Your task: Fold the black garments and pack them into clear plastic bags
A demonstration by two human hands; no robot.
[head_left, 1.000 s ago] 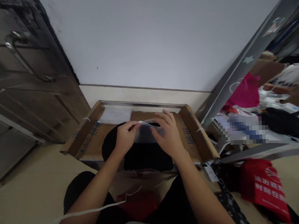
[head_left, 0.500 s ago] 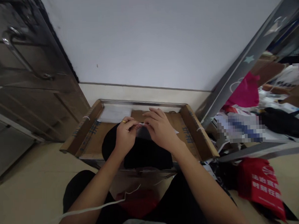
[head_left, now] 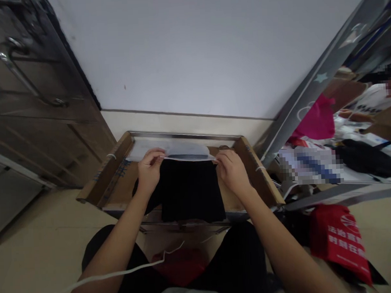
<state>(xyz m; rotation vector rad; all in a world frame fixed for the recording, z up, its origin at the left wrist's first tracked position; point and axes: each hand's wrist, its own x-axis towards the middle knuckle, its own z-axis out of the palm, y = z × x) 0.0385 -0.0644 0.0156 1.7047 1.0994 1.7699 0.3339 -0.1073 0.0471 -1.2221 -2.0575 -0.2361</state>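
A translucent plastic bag (head_left: 187,150) is stretched by its near edge between my two hands. My left hand (head_left: 149,169) pinches the left corner of that edge, with thumb and fingers closed on it. At the right corner, my right hand (head_left: 232,168) pinches the same edge. Just below the edge lies a folded black cloth (head_left: 191,192), flat on the cardboard; its exact kind cannot be told. A dark strip shows through the film. Behind my left hand, a stack of clear plastic bags (head_left: 140,148) partly merges with the held one.
A cardboard lining (head_left: 115,194) with raised sides covers the small table against the wall. At right stands a cluttered table with a pink cloth (head_left: 317,119) and a black item (head_left: 367,158). A red bag (head_left: 338,239) sits on the floor. A person is at far right.
My hands have moved apart from close together, left hand leftward and right hand rightward. The bag's edge is now spread out between them above the black cloth.
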